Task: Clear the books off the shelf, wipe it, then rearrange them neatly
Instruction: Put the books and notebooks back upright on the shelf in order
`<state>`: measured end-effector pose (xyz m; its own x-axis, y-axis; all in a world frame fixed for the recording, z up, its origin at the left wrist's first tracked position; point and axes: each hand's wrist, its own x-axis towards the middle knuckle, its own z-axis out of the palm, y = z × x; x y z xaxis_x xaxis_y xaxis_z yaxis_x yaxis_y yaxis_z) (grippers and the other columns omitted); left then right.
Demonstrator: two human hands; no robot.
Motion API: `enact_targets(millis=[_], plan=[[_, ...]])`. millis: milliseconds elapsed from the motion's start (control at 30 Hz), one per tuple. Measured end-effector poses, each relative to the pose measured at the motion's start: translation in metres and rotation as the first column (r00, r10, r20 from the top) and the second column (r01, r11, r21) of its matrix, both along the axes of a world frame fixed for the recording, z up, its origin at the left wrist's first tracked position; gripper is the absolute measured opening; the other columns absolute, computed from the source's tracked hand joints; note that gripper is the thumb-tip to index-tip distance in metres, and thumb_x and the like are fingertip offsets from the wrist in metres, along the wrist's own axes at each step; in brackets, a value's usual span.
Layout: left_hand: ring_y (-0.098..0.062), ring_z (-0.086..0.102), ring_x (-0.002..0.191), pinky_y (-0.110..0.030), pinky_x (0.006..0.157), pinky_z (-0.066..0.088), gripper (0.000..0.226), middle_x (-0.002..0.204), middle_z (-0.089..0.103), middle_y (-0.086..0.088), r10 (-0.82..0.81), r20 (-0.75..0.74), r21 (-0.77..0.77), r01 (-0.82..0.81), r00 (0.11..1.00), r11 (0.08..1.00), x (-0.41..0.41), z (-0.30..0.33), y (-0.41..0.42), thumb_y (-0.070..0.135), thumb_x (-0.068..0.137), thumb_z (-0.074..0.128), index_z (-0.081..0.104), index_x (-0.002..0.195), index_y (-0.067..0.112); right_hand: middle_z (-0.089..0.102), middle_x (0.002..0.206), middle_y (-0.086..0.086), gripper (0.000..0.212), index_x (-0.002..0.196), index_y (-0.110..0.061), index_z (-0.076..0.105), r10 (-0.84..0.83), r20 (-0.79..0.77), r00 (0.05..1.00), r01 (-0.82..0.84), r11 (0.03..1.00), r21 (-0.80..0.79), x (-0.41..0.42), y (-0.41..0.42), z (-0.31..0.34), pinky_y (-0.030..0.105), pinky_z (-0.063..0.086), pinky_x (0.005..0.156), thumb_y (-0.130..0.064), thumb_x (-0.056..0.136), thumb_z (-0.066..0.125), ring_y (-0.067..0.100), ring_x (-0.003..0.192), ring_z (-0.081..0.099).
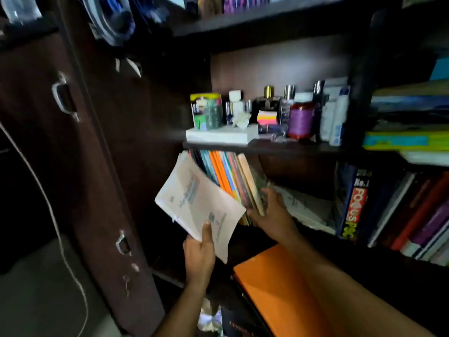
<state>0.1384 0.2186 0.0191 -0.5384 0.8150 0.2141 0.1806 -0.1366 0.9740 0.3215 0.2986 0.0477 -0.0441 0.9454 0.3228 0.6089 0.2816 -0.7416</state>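
Note:
My left hand (199,254) grips a pale, thin booklet (194,198) by its lower edge, thumb on the cover, tilted in front of the dark shelf unit. A leaning row of colourful books (230,176) stands on the lower shelf under the shelf board (267,145). My right hand (272,212) holds the right side of that row, fingers curled round the outermost tan book. Loose white papers (303,205) lie on the shelf to the right of the row. An orange book (274,283) lies flat below my right forearm.
Bottles, a purple jar, sticky notes and a white box (221,135) crowd the shelf above. More books (413,210) stand in the right compartment, stacked ones (408,139) above them. A brown cupboard door (73,142) and a white cord (56,220) are at left.

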Motion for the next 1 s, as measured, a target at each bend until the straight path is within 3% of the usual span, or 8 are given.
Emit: enact_targets(millis=[133, 400, 500, 667, 800, 1000], plan=[[-0.019, 0.061, 0.115, -0.032, 0.095, 0.052, 0.040, 0.113, 0.064, 0.008, -0.036, -0.131, -0.032, 0.032, 0.991, 0.999, -0.001, -0.009, 0.003, 0.036, 0.101, 0.059, 0.062, 0.136, 0.015, 0.046, 0.127, 0.006, 0.057, 0.132, -0.023, 0.050, -0.097, -0.025, 0.995, 0.099, 0.991, 0.092, -0.010, 0.028, -0.019, 0.043, 0.053, 0.090, -0.042, 0.084, 0.075, 0.028, 0.113, 0.057], [-0.012, 0.066, 0.111, -0.038, 0.093, 0.057, 0.018, 0.119, 0.069, 0.015, -0.061, -0.067, 0.007, 0.062, 0.996, 0.998, 0.000, -0.015, 0.005, 0.043, 0.098, 0.060, 0.058, 0.116, 0.044, 0.050, 0.134, 0.004, 0.047, 0.136, -0.031, 0.050, -0.112, 0.076, 0.991, 0.100, 0.985, 0.144, 0.002, 0.041, -0.027, 0.043, 0.053, 0.090, -0.049, 0.095, 0.062, 0.028, 0.114, 0.059], [-0.005, 0.062, 0.113, -0.032, 0.095, 0.054, 0.030, 0.123, 0.064, 0.021, -0.078, -0.069, 0.033, 0.081, 0.995, 0.996, 0.006, -0.010, -0.002, 0.044, 0.098, 0.059, 0.052, 0.127, 0.046, 0.047, 0.139, 0.005, 0.045, 0.138, -0.028, 0.050, -0.108, 0.093, 0.990, 0.094, 0.984, 0.151, 0.004, 0.038, -0.024, 0.042, 0.052, 0.090, -0.045, 0.097, 0.058, 0.031, 0.115, 0.058], [0.017, 0.060, 0.104, -0.004, 0.077, 0.049, 0.046, 0.123, 0.062, 0.024, -0.115, -0.111, 0.064, 0.123, 0.987, 0.990, 0.012, -0.004, -0.010, 0.046, 0.091, 0.059, 0.054, 0.135, 0.034, 0.037, 0.148, 0.008, 0.057, 0.144, -0.024, 0.046, -0.239, 0.120, 0.964, 0.224, 0.966, 0.129, 0.010, 0.031, -0.012, 0.040, 0.048, 0.089, -0.037, 0.091, 0.065, 0.031, 0.123, 0.053], [0.022, 0.057, 0.103, -0.001, 0.077, 0.046, 0.041, 0.121, 0.061, 0.026, -0.178, -0.135, 0.063, 0.188, 0.975, 0.980, 0.020, 0.001, -0.013, 0.041, 0.089, 0.062, 0.054, 0.129, 0.037, 0.033, 0.133, 0.009, 0.064, 0.140, -0.023, 0.043, -0.368, 0.098, 0.924, 0.350, 0.922, 0.163, 0.019, 0.029, -0.006, 0.041, 0.052, 0.081, -0.032, 0.084, 0.071, 0.030, 0.111, 0.055], [0.013, 0.062, 0.099, -0.003, 0.071, 0.047, 0.018, 0.103, 0.072, 0.021, -0.175, -0.163, 0.045, 0.185, 0.971, 0.982, 0.025, 0.005, -0.016, 0.036, 0.096, 0.058, 0.059, 0.114, 0.039, 0.033, 0.125, 0.007, 0.054, 0.134, -0.028, 0.045, -0.359, 0.103, 0.928, 0.329, 0.917, 0.225, 0.020, 0.028, -0.013, 0.043, 0.054, 0.076, -0.035, 0.088, 0.073, 0.031, 0.109, 0.053]])
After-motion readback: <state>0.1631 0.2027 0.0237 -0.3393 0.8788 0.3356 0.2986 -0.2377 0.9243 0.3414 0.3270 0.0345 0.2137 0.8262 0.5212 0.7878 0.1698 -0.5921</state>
